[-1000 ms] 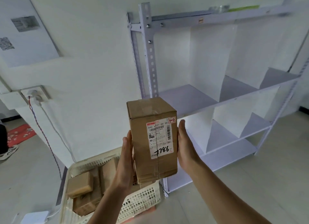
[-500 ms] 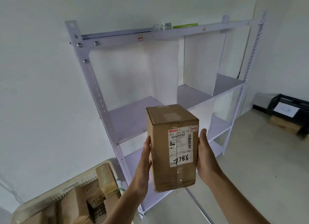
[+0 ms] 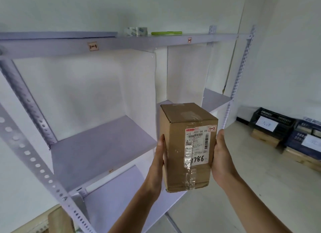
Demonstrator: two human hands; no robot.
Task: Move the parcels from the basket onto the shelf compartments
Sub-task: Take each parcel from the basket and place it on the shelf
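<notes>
An upright brown cardboard parcel (image 3: 177,145) carries a white label with "1786" handwritten on it and a small "1-2" tag. My left hand (image 3: 159,161) grips its left side and my right hand (image 3: 221,158) grips its right side, holding it in the air in front of the pale purple shelf (image 3: 97,145). The parcel is level with the upper shelf board, before the white divider between the compartments tagged 1-1 (image 3: 93,46) and 1-2 (image 3: 189,40). Only a corner of the white basket (image 3: 40,225) shows at the bottom left, with a brown parcel (image 3: 59,222) in it.
A perforated metal shelf post (image 3: 43,170) slants across the left. A tape roll (image 3: 136,31) and a green object (image 3: 166,33) lie on the top board. Dark crates (image 3: 272,123) with paper signs sit on cardboard boxes on the floor at the right.
My view has swung right and closer to the shelf, so the basket has nearly left the frame. The parcel, still held in both hands, has come nearer the upper compartments.
</notes>
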